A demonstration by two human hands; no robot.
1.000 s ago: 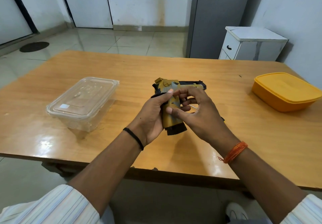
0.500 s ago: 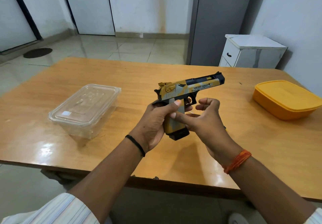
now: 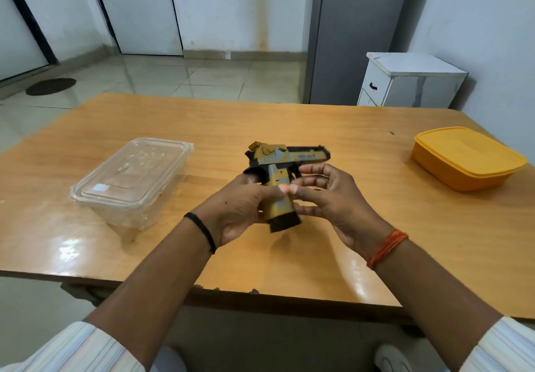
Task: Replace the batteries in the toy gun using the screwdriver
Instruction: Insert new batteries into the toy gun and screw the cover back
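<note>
A yellow and black toy gun (image 3: 278, 166) is held just above the wooden table (image 3: 362, 151), barrel pointing right and grip pointing down toward me. My left hand (image 3: 240, 209) grips the gun's handle from the left, its thumb across the front face. My right hand (image 3: 330, 198) is at the handle's right side. Its thumb presses the handle beside my left thumb, and its nearly straight fingers touch the gun below the barrel. The black base of the handle (image 3: 285, 224) shows between my hands. The gun looks blurred. No screwdriver is plainly visible.
A clear plastic lidded box (image 3: 130, 180) stands on the table to the left. A yellow lidded box (image 3: 466, 157) sits at the right edge. Beyond the table are a white cabinet (image 3: 405, 82), a grey locker and tiled floor.
The gun has tipped, its barrel dropping lower and pointing more away than half a second ago. My right fingers have straightened along the gun. Both hands stay on the handle.
</note>
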